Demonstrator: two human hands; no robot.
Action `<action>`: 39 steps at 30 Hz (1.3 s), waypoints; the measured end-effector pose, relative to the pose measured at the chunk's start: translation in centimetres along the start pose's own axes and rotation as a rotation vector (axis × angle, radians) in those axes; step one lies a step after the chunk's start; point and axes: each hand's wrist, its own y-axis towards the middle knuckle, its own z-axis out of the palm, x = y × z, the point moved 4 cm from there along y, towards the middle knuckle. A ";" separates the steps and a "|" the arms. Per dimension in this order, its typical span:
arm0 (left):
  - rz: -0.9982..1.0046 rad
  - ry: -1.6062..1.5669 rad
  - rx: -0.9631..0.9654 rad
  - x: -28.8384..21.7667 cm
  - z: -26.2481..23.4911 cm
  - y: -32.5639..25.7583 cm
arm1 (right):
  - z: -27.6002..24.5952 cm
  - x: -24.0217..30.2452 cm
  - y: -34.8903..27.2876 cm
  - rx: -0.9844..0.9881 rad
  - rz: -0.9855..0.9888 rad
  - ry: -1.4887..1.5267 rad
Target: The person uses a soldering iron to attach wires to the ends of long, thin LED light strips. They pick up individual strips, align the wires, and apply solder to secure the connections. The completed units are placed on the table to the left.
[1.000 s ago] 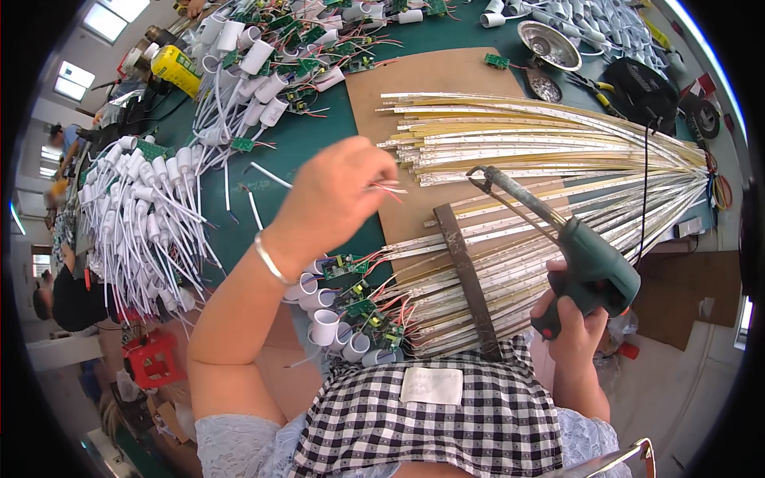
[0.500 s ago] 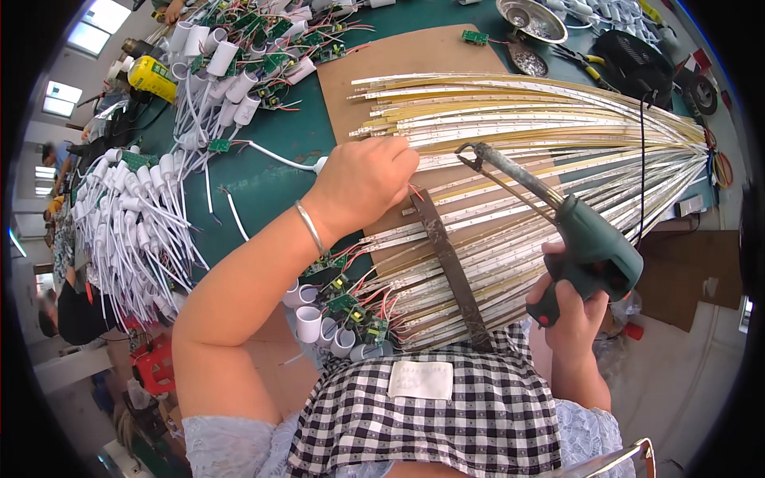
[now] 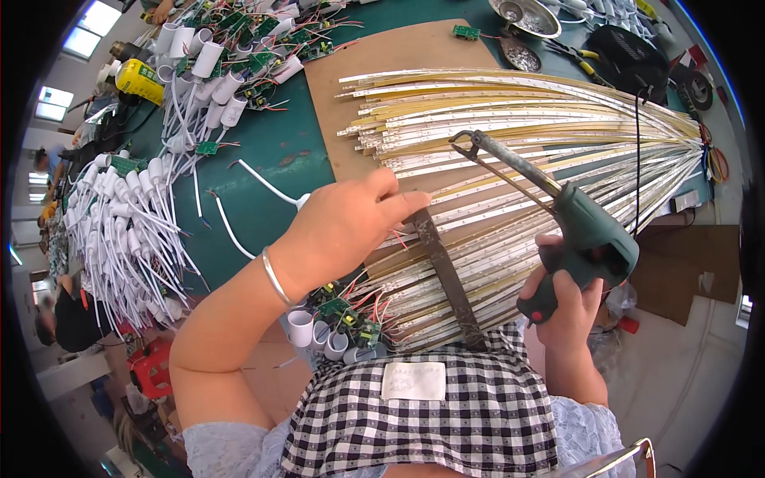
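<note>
My left hand [image 3: 351, 221], with a silver bangle at its wrist, reaches over the ends of the LED strips. Its thumb and fingers close at the upper end of a dark flat metal bar [image 3: 446, 275], which lies across the lower strips. Thin red wires show just under this hand. My right hand [image 3: 567, 307] is wrapped round the handle of a green soldering gun [image 3: 594, 231]. The gun's tip points up and left, above the fan of white and yellow LED strips [image 3: 478, 111]. Below my left forearm sit white lamp caps [image 3: 300, 328] with green circuit boards [image 3: 335, 307].
A brown board [image 3: 335, 72] lies under the strips on the green table [image 3: 271, 151]. White lamp caps with cables [image 3: 127, 215] heap up on the left. At the far right are a metal bowl [image 3: 530, 17], pliers [image 3: 582, 62] and a black cord [image 3: 638, 159].
My left hand has moved down toward me, from the strip ends to the upper end of the metal bar. My right hand still holds the soldering gun in nearly the same place.
</note>
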 end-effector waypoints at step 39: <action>-0.021 -0.036 -0.110 1.1 0.2 -0.9 | 0.4 0.0 -0.3 0.213 0.051 -0.187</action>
